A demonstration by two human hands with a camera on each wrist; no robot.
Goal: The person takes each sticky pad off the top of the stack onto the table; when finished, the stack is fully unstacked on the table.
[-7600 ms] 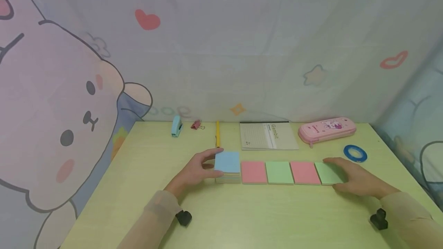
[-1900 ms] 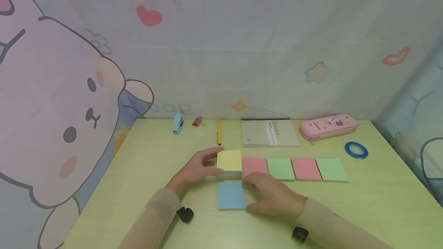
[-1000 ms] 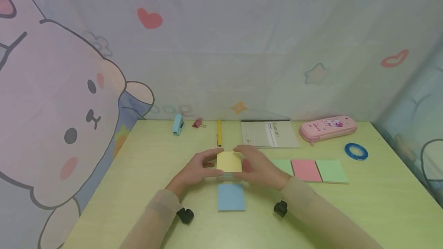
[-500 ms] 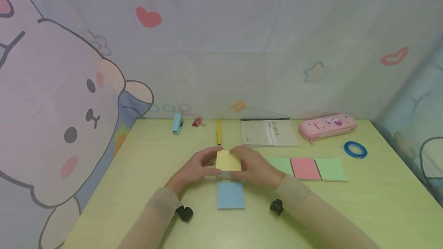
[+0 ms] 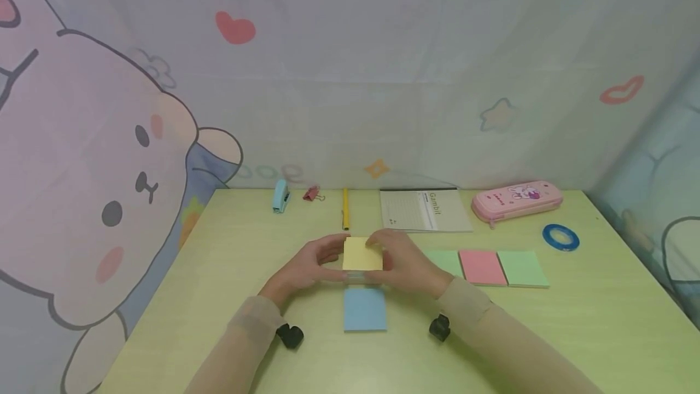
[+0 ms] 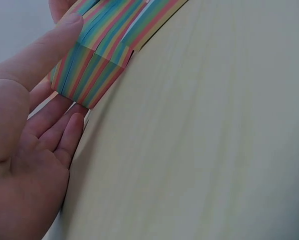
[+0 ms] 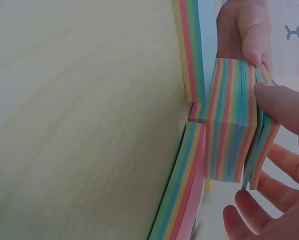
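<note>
A thick sticky note pad (image 5: pixel 361 253) with a yellow top and rainbow-striped sides (image 7: pixel 233 120) stands mid-table. My left hand (image 5: pixel 319 260) grips its left side, thumb on the top edge (image 6: pixel 64 35). My right hand (image 5: pixel 391 257) grips its right side; the thumb (image 7: pixel 284 107) presses into the striped edge, where a thin top layer (image 7: pixel 262 140) stands apart from the rest. A blue pad (image 5: pixel 364 309) lies just in front. A green (image 5: pixel 444 260), a pink (image 5: pixel 482 267) and another green pad (image 5: pixel 523 268) lie in a row to the right.
Along the back edge lie a blue stapler (image 5: pixel 281 196), a pink binder clip (image 5: pixel 312 194), a yellow pen (image 5: pixel 345 208), a notebook (image 5: pixel 425 210) and a pink pencil case (image 5: pixel 516 199). A blue tape ring (image 5: pixel 561 237) sits far right. Printed cloth walls surround the table (image 5: pixel 229 260).
The blue top block came off the pad and now lies in front of it. My right hand moved from it to the yellow-topped pad and covers the nearest pink pad. The left hand stayed.
</note>
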